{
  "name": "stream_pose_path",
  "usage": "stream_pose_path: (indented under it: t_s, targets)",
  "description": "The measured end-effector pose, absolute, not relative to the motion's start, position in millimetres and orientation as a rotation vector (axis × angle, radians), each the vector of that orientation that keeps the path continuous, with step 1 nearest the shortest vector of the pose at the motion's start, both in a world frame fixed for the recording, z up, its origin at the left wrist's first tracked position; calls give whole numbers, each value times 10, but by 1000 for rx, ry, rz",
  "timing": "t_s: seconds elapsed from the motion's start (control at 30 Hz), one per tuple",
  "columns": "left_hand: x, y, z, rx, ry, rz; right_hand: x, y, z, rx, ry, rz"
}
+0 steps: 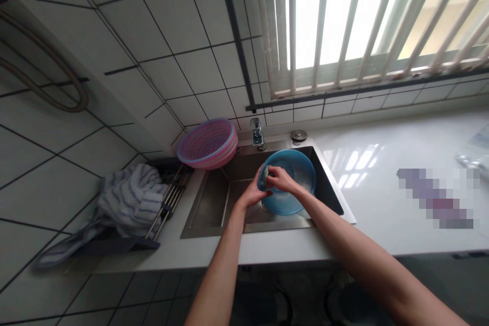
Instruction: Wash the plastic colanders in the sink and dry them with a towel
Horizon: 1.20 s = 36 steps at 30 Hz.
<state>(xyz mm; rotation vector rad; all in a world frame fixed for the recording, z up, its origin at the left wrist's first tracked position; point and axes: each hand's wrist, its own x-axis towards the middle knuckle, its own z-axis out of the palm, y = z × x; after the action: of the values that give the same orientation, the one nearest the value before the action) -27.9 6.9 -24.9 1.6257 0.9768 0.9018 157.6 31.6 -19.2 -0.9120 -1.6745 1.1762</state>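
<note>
A blue plastic colander point(294, 204) is tilted inside the steel sink point(212, 198), below the faucet. My left hand point(253, 192) grips its left rim, fingers closed around the edge. Against the inner left wall of the colander, my right hand point(281, 179) presses a small pale green sponge point(265, 175) with closed fingers. Part of the sponge is hidden behind those fingers.
Pink and purple baskets point(210, 147) are stacked at the sink's back left corner. Beside them stands the faucet point(256, 135), with a round metal drain cover point(298, 135) to its right. A striped cloth point(130, 196) lies by a metal rack point(168, 201). White counter point(367, 204) extends rightward.
</note>
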Motion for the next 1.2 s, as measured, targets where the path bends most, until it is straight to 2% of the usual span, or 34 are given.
stream_pose_path:
  t_s: [0.13, 0.23, 0.4, 0.5, 0.63, 0.87, 1.07, 1.2]
  targets:
    - [-242, 46, -211, 1607, 981, 920, 1733, 466, -189, -1087, -1266, 1073]
    - [-222, 13, -168, 1636, 944, 874, 1791, 491, -258, -1255, -1297, 1043]
    - [-237, 11, -160, 1619, 960, 895, 1653, 345, -226, -947, -1682, 1214]
    - [-223, 16, -152, 1583, 989, 941, 1643, 362, -123, -887, -1416, 1178]
    - [-188, -13, -90, 1627, 984, 896, 1739, 456, -103, -1019, -1115, 1137]
    - [-232, -1, -87, 1411, 1173, 898, 1620, 372, -183, -879, -1453, 1234]
    - [-275, -1, -134, 1459, 1089, 905, 1492, 214, -201, -693, -1787, 1435]
    - [-264, -21, -118, 1467, 1036, 853, 1541, 309, -192, -968, -1556, 1148]
